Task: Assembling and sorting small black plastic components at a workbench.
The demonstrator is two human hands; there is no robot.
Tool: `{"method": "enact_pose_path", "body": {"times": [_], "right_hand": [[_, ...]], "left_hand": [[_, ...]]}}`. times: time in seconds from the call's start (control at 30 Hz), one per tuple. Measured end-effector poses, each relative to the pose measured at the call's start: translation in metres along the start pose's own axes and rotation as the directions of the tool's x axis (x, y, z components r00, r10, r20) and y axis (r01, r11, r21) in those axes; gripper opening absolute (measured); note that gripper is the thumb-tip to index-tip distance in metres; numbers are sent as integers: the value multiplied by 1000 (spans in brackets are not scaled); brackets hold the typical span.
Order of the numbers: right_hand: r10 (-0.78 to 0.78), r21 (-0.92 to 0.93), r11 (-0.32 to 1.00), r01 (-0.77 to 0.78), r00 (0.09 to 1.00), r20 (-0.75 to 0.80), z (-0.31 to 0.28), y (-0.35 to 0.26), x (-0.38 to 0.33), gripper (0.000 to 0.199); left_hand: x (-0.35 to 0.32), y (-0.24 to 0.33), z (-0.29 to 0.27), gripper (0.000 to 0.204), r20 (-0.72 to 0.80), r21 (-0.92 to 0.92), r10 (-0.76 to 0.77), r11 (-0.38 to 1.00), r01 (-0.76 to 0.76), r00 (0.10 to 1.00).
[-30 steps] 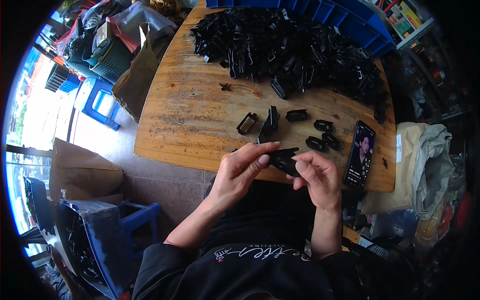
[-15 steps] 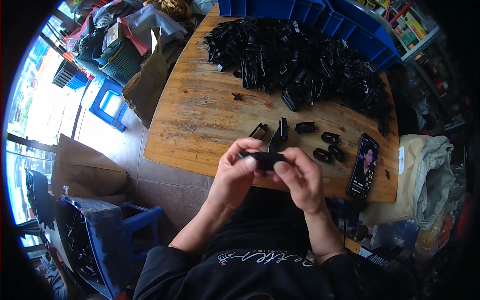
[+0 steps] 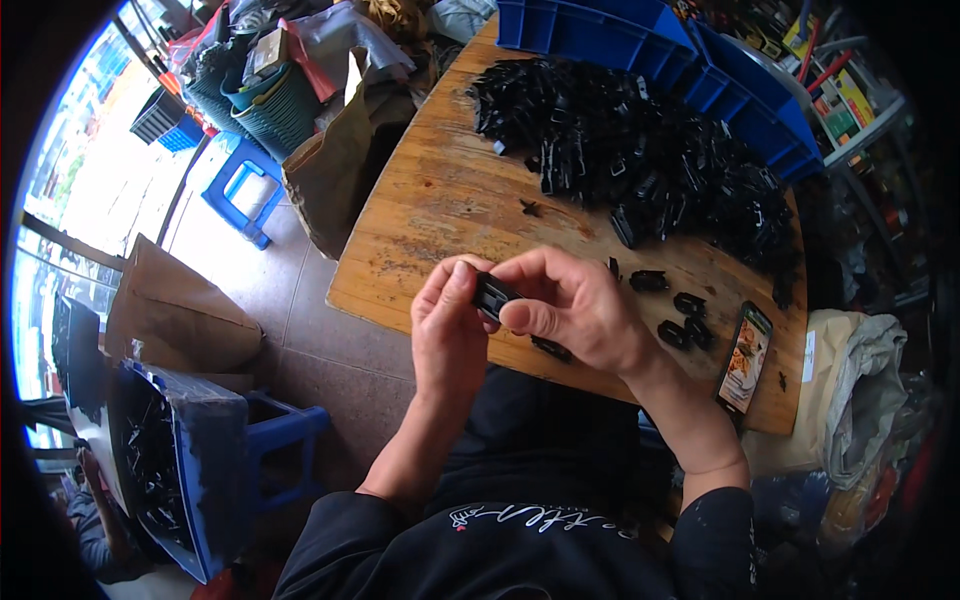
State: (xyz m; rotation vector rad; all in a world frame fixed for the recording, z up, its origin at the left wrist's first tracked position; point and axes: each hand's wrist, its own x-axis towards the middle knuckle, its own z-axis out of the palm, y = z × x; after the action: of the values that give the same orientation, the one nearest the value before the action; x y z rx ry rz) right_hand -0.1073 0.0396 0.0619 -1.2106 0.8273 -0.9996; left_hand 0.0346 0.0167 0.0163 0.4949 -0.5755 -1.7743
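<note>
A small black plastic part with a slotted, hollow face is pinched between both hands, above the table's near edge. My left hand grips its left end between thumb and fingers. From the other side, my right hand holds it with the thumb along its lower right end and the fingers behind. Similar black plastic pieces lie on the wood to the right of my right hand. Another black piece sits below it, partly covered by the hand.
On the wooden table, a large heap of black plastic parts spreads before blue crates. A phone with a lit screen leans near the right edge. A blue bin holding black parts stands at the lower left.
My hands have turned the black part so its slotted face shows, and my right hand now reaches further over it. The whole view has shifted, and the phone's picture is different.
</note>
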Motion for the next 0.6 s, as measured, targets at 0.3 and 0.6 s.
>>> {"method": "enact_pose_path", "body": {"times": [0.3, 0.6], "right_hand": [[-418, -721, 639, 268, 908, -32, 6, 14, -9, 30], [-273, -541, 827, 153, 950, -149, 0, 18, -8, 33]], "left_hand": [[0, -6, -6, 19, -11, -88, -130, 988, 129, 991], [-2, -7, -2, 17, 40, 30, -15, 999, 13, 999]]}}
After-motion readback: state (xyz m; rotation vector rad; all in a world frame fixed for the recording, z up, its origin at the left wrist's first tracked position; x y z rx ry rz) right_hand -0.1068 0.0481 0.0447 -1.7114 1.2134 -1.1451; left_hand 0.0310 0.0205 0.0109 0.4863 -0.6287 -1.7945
